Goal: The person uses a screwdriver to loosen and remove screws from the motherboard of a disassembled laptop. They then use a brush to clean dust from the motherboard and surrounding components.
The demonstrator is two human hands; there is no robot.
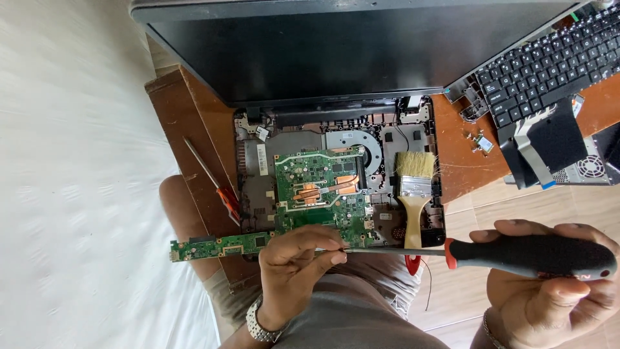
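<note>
Screwdriver (516,255), black-and-red, handle clenched in right hand (549,284), shaft pinched at its tip by left hand (294,265) fingers | green motherboard (320,194) at 12 o'clock of tip, in opened laptop base (248,161) on desk (462,161) | risk judged: tip slipped, board scratched; brush (413,194) knocked off.

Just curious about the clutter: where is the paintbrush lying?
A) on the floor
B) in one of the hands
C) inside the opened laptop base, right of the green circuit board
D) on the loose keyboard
C: the paintbrush rests in the opened laptop base, right of the green circuit board, touched by neither hand.
</note>
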